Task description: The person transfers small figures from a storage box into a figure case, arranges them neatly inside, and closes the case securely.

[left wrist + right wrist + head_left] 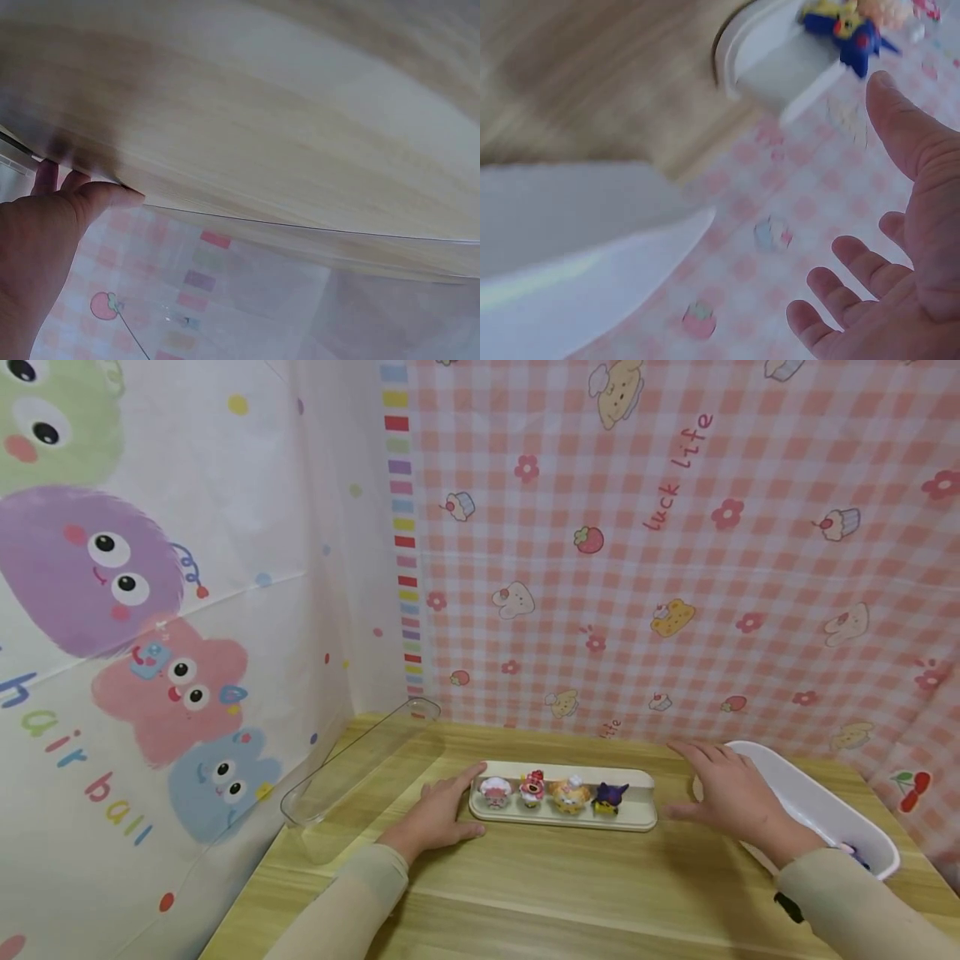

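The cream tray (pixel 641 814) of four small figures lies on the worktop (pixel 540 893) between two open, empty hands, the left hand (pixel 438 814) touching its end and the right hand (pixel 731 797) just beside it, so I judge the next move needs an even grip on both ends.

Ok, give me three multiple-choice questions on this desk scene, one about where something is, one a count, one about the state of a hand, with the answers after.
1. Where does the clear lid lie?
A. on the tray
B. left of the tray, by the wall
C. inside the white bin

2. How many small figures stand on the cream tray?
A. two
B. four
C. six

3. How is the right hand?
A. open, holding nothing
B. gripping a figure
C. inside the bin

Answers:
1. B, the head view shows it apart from the tray, along the left curtain.
2. B, four stand in a row.
3. A, fingers spread, between the tray and the white bin; the left hand touches the tray's left end.
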The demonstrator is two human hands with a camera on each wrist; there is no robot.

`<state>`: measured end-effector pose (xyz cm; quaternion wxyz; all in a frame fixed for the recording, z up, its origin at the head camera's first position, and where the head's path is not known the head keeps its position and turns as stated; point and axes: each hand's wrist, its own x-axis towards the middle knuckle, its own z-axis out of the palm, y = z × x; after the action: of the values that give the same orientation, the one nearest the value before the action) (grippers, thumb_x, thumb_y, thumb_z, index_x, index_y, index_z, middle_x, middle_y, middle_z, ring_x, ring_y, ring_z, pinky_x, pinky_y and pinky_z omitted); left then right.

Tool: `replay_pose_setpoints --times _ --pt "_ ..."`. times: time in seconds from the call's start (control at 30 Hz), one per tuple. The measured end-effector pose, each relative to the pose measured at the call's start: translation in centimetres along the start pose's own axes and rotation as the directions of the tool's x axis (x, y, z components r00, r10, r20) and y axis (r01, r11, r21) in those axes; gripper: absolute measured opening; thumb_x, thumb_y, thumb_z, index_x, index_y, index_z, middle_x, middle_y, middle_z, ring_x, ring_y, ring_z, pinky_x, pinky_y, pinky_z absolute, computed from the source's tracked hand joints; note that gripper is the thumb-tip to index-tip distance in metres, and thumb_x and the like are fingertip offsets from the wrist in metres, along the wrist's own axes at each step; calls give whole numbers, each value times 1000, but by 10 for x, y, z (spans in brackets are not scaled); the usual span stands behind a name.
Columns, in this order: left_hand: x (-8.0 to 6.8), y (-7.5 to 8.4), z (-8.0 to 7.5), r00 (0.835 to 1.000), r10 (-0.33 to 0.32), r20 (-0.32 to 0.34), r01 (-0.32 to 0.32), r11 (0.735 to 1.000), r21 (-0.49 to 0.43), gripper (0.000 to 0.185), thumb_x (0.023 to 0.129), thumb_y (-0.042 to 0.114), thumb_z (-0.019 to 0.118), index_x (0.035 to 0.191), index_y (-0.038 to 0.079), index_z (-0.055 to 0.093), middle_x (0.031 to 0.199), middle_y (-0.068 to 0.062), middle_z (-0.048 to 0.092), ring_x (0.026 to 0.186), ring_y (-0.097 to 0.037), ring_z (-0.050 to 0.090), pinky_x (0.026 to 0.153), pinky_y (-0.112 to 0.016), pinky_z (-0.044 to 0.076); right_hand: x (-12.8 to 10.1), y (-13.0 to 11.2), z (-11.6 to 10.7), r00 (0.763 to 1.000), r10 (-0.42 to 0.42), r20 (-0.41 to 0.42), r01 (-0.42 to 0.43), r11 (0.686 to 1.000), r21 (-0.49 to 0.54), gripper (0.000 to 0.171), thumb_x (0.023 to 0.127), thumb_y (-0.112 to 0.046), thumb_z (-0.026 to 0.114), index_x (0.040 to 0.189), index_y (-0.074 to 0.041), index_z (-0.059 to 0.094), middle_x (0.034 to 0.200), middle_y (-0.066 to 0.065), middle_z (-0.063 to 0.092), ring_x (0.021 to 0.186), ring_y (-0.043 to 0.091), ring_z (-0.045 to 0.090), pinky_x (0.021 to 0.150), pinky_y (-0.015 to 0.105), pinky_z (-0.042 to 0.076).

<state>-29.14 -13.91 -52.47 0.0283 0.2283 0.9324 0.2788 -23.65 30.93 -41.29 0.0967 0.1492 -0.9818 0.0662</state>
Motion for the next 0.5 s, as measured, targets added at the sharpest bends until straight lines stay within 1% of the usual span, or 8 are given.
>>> replay_pose_setpoints --times 0.13,0.2,0.27,0.37,0.43,0.5 --pt "0 1 0 1000 3 0 -3 1000 5 103 90 41 87 171 34 23 166 -16 49 151 -46 46 125 -79 18 -10 23 -15 999 7 -43 -7 1000 -3 99 81 -55 90 157 -7 48 145 32 60 130 59 54 105 79 40" --pt "0 1 -1 1000 4 -1 -4 1000 7 103 90 41 87 171 34 23 166 -16 49 151 -46 47 125 -79 18 -14 34 -21 997 12 -76 -13 1000 -4 95 84 -54 89 155 -4 50 145 34 60 129 60 55 103 78 43" --pt "0 1 -1 1000 6 2 -6 1000 10 103 90 41 87 171 34 23 166 -16 49 151 -46 47 125 -79 18 -18 45 -27 995 20 -102 -19 1000 15 90 86 -49 88 153 -2 51 144 36 59 127 61 57 100 77 46" --pt "0 0 -1 1000 6 3 -6 1000 18 103 90 42 87 171 34 23 165 -16 49 150 -46 48 126 -76 20 -23 60 -37 994 74 -79 -72 997 36 87 91 -49 84 153 1 49 146 40 55 124 64 57 95 76 49" --pt "0 0 -1 1000 5 4 -5 1000 18 103 90 42 87 171 34 23 165 -16 49 150 -46 48 127 -75 21 -26 70 -43 991 129 -33 -127 991 49 88 95 -53 79 155 2 47 148 43 51 127 67 53 96 78 47" --pt "0 -1 -1 1000 4 4 -5 1000 15 103 90 41 87 171 33 23 165 -16 50 150 -46 48 127 -73 22 -30 81 -50 982 189 18 -190 981 37 91 97 -60 72 157 3 44 151 45 46 129 70 48 97 81 45"
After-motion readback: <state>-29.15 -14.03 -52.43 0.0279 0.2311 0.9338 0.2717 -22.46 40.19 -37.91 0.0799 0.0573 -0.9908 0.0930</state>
